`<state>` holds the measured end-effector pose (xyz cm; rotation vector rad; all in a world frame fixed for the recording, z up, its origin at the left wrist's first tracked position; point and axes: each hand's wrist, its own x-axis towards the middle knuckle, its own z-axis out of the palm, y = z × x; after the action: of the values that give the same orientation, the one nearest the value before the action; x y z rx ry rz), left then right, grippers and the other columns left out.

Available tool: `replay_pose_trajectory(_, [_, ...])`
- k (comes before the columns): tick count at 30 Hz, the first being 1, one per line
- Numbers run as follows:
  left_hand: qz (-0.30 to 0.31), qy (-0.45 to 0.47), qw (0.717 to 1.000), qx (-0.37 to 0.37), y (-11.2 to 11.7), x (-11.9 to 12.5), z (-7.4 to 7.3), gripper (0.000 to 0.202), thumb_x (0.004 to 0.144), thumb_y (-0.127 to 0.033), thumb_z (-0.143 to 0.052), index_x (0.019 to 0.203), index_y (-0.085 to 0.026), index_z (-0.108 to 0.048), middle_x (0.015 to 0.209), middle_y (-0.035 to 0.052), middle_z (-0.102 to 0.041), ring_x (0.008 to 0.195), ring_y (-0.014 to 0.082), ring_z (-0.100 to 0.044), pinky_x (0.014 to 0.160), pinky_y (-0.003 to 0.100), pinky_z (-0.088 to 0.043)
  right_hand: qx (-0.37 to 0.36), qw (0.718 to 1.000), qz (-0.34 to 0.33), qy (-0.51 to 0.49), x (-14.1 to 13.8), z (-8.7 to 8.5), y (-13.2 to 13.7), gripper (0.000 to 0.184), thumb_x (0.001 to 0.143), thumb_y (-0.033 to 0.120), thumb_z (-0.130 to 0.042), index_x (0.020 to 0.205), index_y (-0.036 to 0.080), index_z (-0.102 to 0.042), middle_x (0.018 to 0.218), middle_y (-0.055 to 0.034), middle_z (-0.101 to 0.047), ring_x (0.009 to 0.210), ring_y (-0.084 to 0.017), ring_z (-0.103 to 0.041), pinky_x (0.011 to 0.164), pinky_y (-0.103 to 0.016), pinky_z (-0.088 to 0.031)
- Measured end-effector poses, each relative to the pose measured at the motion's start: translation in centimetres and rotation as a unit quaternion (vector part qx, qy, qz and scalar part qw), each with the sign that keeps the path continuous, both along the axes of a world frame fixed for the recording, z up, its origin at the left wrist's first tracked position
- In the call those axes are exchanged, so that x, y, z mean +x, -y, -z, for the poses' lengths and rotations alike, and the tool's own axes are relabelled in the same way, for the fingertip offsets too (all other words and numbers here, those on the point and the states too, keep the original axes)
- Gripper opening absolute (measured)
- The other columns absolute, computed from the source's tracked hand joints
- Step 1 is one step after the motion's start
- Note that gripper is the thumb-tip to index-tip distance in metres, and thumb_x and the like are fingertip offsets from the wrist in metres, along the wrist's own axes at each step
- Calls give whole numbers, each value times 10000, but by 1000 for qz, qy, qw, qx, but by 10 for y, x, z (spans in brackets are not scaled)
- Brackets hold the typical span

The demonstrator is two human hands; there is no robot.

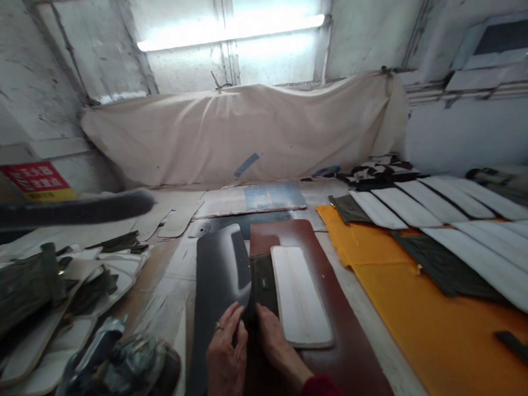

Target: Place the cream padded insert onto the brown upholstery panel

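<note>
1. Hands meet at the near end of a dark olive strip (262,282) lying on a brown leather sheet (326,314).
2. Left hand (225,357) pinches the edge of a black sheet (217,273), curling it up.
3. Right hand (274,342) presses fingers together on the strip.
4. White panel (300,298) lies just beside the strip.

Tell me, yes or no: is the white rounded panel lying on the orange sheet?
No. The white rounded panel lies on the reddish-brown sheet, just right of the right hand; the orange sheet is further right.
</note>
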<state>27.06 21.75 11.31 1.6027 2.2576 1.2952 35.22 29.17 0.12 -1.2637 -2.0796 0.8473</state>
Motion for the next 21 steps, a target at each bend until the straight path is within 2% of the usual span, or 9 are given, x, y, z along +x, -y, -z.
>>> replay_pose_trajectory(3, [7,9,1000,-12,2,-2,8,360,774,-360,-405,973,-210,-664,1027,74,-702,949,187,-649,863,361,-534,23,999,-19,-15,13,-10,0,454,768,107,-386,1189,211,-520,1210,-55,-592,1118,-177,-520,957,-306,-411])
replay_pose_trajectory(5, [8,4,1000,-12,4,-5,11,371,774,-390,-404,977,-223,-665,1000,74,-709,929,204,-654,838,397,-545,42,998,46,3,35,-21,-7,444,777,113,-382,1186,210,-525,1195,-74,-593,1116,-201,-516,962,-348,-405])
replay_pose_trajectory(7, [10,-10,1000,-2,6,-9,14,358,781,-404,-408,984,-256,-662,980,59,-710,922,209,-650,820,417,-550,46,985,156,55,64,-27,-14,436,802,189,-406,1230,166,-488,1273,-133,-525,1194,-259,-448,987,-423,-371])
replay_pose_trajectory(9, [11,-34,999,12,8,-13,17,345,786,-413,-416,990,-277,-658,960,50,-711,913,205,-646,807,414,-555,38,972,204,108,89,-22,-14,538,791,308,-482,1296,137,-413,1370,-168,-416,1271,-317,-350,1006,-481,-334])
replay_pose_trajectory(11, [15,-58,998,21,9,-14,20,338,790,-421,-420,991,-289,-658,949,44,-712,900,196,-646,797,392,-561,33,976,156,146,103,-9,-5,632,752,386,-546,1326,185,-377,1430,-132,-339,1314,-343,-270,1026,-505,-297])
replay_pose_trajectory(13, [23,-75,997,28,9,-14,21,335,796,-421,-419,995,-293,-657,943,38,-714,890,181,-647,792,355,-565,29,979,96,176,106,2,5,601,749,386,-552,1314,248,-400,1444,-82,-327,1333,-353,-219,1043,-521,-255])
replay_pose_trajectory(15, [34,-86,995,32,10,-11,20,325,807,-396,-417,998,-285,-656,937,33,-715,883,164,-649,787,315,-566,20,977,74,201,104,4,12,539,761,337,-532,1287,267,-440,1432,-69,-353,1335,-365,-206,1043,-535,-233])
replay_pose_trajectory(18, [40,-122,991,47,12,-9,19,300,822,-322,-420,1012,-266,-646,926,28,-716,869,141,-654,768,270,-567,12,974,88,207,93,-14,6,438,777,264,-475,1210,225,-530,1361,-89,-453,1290,-343,-310,1028,-510,-263])
replay_pose_trajectory(21, [51,-172,982,65,17,-8,22,296,831,-262,-433,1065,-244,-614,953,32,-706,888,124,-646,776,239,-557,11,978,110,179,72,-34,-15,436,823,337,-406,1208,160,-507,1259,-116,-535,1175,-283,-445,979,-430,-352])
